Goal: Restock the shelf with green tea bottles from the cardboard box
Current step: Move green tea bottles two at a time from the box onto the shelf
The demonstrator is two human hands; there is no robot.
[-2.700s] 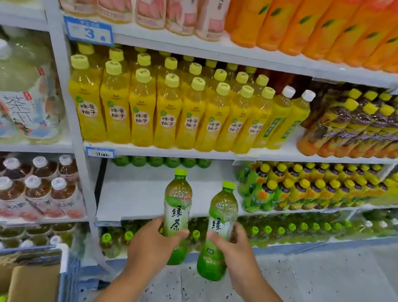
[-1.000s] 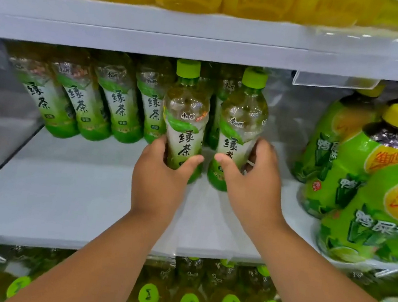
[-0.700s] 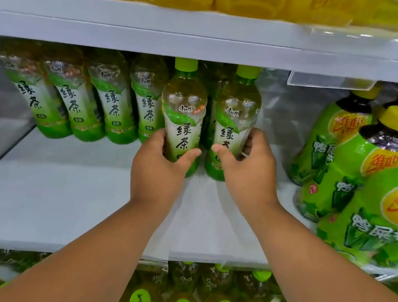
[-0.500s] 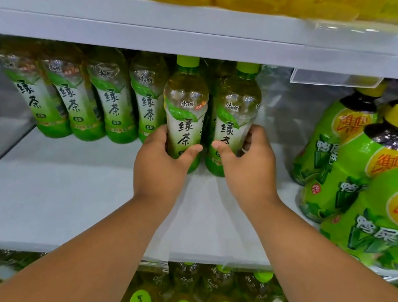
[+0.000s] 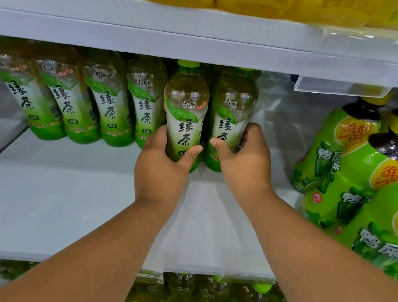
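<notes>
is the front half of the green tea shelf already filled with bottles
No, the green tea bottles stand only along the back of the shelf, whose front is bare white.

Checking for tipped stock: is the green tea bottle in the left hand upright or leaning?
Upright. The clear green-capped green tea bottle has its cap on top, gripped low by the left hand.

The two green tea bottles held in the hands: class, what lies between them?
Head view: only a narrow dark gap separates the left bottle from the right bottle. The left hand's thumb and the right hand's thumb point into it.
</notes>
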